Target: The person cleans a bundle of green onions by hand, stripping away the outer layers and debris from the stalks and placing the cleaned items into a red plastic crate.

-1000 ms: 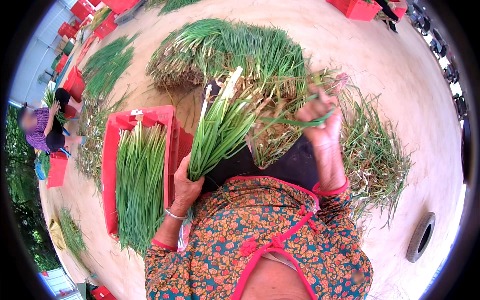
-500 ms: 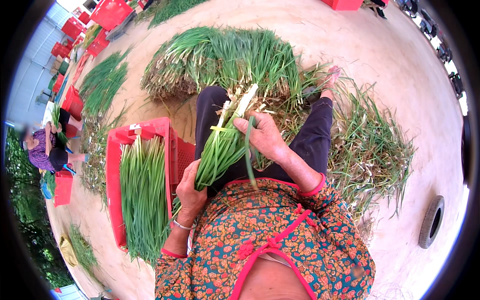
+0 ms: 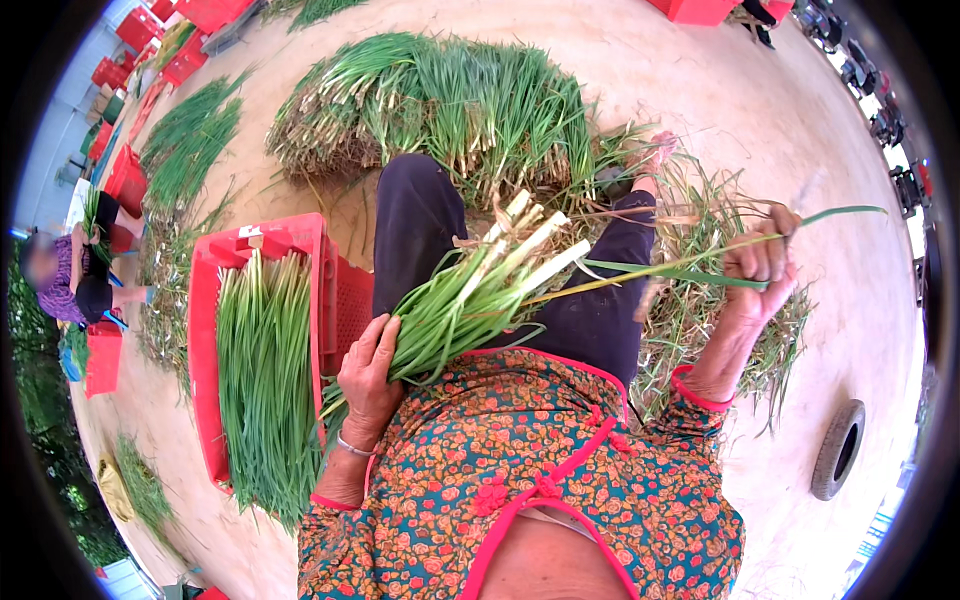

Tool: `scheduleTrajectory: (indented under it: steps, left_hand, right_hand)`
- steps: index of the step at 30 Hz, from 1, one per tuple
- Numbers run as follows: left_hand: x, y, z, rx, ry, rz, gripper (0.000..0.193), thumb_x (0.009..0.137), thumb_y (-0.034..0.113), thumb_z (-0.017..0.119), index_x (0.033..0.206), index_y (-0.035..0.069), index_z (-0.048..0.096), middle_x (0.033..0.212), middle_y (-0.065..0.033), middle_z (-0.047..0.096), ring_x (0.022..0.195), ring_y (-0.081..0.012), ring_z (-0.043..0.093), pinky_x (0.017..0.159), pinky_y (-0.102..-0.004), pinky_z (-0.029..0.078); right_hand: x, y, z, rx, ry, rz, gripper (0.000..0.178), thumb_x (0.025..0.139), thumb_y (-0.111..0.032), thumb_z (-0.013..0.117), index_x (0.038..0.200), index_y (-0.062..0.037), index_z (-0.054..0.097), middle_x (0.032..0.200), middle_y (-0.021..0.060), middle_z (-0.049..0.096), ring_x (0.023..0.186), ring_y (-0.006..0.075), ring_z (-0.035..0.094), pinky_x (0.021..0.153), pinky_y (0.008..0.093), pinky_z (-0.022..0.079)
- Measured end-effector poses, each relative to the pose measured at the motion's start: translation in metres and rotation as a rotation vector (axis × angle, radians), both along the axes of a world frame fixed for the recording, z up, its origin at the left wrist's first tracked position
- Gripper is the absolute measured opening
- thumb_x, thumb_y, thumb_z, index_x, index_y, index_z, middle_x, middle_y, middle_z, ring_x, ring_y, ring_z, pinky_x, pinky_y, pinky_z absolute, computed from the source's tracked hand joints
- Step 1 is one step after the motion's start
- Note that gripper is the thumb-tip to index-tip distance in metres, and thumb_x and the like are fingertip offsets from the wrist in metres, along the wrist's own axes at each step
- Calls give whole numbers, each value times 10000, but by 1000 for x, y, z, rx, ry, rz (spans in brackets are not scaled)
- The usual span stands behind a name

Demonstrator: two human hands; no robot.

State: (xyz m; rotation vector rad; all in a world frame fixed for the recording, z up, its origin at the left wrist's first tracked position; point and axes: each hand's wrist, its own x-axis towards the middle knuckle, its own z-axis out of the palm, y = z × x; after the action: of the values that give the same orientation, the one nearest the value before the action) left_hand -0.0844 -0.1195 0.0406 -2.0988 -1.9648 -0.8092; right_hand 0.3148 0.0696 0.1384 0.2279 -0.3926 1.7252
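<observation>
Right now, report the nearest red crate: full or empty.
Looks full: green stalks lie across most of the red crate and overhang its near end.

Tyre [image 3: 829, 458] on pale floor [image 3: 770, 500], seated co-worker [image 3: 62, 278] in purple, red crates [image 3: 186, 60] upper left, green foliage [image 3: 40, 400]

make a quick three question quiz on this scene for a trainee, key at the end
1. True or false: the left hand is empty.
2. Which container beside that hand holds long green stalks? A: brown woven basket; B: red rectangular plastic crate; C: blue round bucket.
3. Fill in: long, thin green and yellowish leaves are held in the ____ hand.

Key: 1: False; it grips a leafy green bunch with white bases. 2: B. 3: right.
</observation>
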Motion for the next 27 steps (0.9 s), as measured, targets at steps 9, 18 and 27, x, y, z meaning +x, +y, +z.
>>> scheduleTrajectory:
  steps: [9, 18, 27]
  left_hand:
    - [1, 0, 5, -12, 126, -45, 486, 699, 62, 588, 1174, 162, 614, 1154, -67, 589, 779, -207, 597, 636, -314, 444]
    - [5, 2, 10, -44, 238, -51, 486, 711, 94, 583, 1184, 201, 612, 1181, -46, 584, 756, -173, 582, 597, -296, 422]
    - [9, 2, -1, -23, 197, -26, 455, 730, 80, 576, 1166, 197, 626, 1195, -23, 583, 731, -155, 565, 581, -281, 413]
  right_hand:
    - [43, 4, 3, -291, -1093, -981, 230, 941, -235, 491, 857, -38, 576, 525, -55, 405, 432, 44, 279, 413, 210, 225]
    - [-166, 4, -65, 1102, -2161, -381, 345, 811, -380, 631, 823, -35, 624, 651, 147, 596, 617, 344, 592, 560, 443, 451]
    - [-81, 35, -41, -188, -837, 88, 196, 886, -231, 607, 800, -57, 581, 497, -68, 414, 378, 38, 331, 348, 218, 227]
